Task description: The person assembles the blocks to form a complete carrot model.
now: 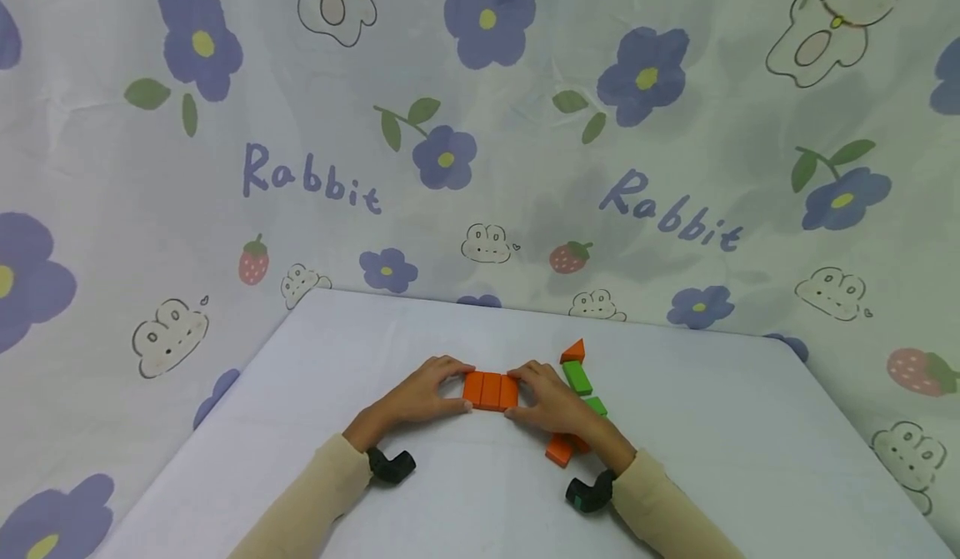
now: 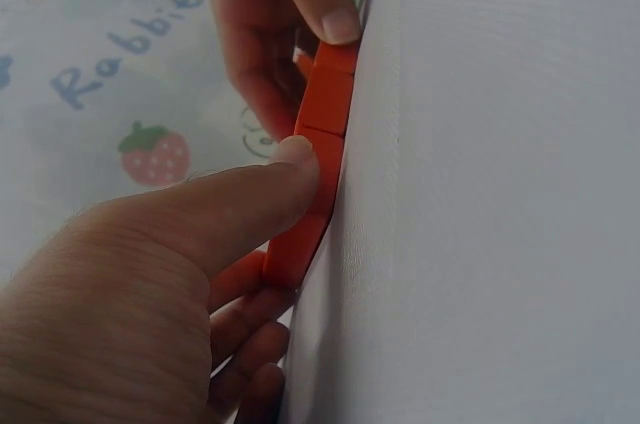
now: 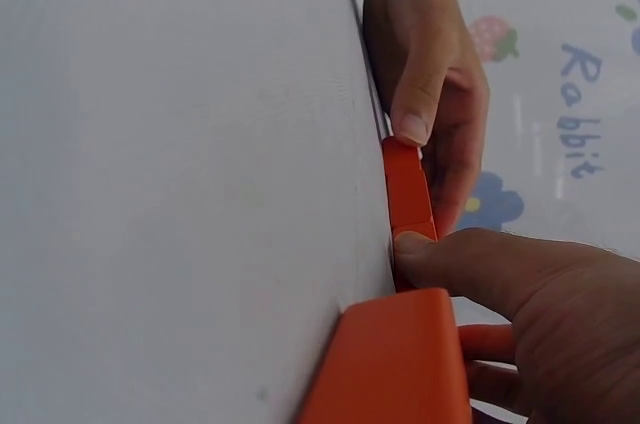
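Observation:
A row of three orange blocks [image 1: 491,391] lies side by side on the white tabletop, their long sides together. My left hand [image 1: 427,392] pinches the left end of the row, thumb on the near edge and fingers at the far edge. At the other end, my right hand [image 1: 551,396] pinches the right block the same way. In the left wrist view the left thumb [image 2: 270,179] presses against the front face of the orange blocks [image 2: 325,104]. The right wrist view shows the right thumb [image 3: 425,252] on the near side of the row.
Beyond the right hand lie an orange triangular block [image 1: 574,351], a green block [image 1: 577,377] and another green block [image 1: 596,406], partly hidden. Under the right wrist sits an orange block [image 1: 558,450], with more orange behind it. A rabbit-and-flower printed curtain [image 1: 487,126] hangs behind the table [image 1: 465,492].

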Demonstrator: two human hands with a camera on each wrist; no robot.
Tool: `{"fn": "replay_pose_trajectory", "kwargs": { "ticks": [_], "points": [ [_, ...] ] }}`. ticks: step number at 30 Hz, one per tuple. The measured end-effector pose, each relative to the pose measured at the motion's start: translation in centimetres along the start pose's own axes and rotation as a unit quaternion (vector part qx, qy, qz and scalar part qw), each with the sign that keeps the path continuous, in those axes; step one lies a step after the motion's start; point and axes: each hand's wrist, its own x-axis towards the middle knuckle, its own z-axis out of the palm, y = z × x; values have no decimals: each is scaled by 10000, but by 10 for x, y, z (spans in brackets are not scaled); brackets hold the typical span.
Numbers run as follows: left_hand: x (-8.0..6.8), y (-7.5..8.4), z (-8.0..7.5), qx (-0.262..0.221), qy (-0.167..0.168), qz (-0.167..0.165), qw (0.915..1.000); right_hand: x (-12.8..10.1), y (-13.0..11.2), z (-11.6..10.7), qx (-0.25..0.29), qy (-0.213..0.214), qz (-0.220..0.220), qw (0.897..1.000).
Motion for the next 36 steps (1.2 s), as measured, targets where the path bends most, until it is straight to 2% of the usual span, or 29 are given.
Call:
{"fn": "replay_pose_trajectory", "kwargs": {
  "ticks": [13, 17, 20, 23, 29, 36],
  "points": [
    [0, -2, 0, 113, -78, -67, 9999, -2, -4, -2, -120, -73, -29, 9999],
    [0, -1, 0, 126, -92, -95, 9998, -5, -6, -6, 0, -81, -86, 9999],
    [1, -2, 0, 137, -79, -93, 9998, -9, -7, -12, 192, 85, -111, 9997],
    [1, -3, 0, 180, -107, -78, 9998, -16, -7, -21, 325, 311, -112, 9989],
    [1, -4, -3, 157, -52, -124, 9998, -35, -7, -41, 111, 537, -428, 9976],
    [0, -3, 0, 8, -106, -58, 9999, -68, -2, -54, 215, 356, -372, 9984]
  ]
}}
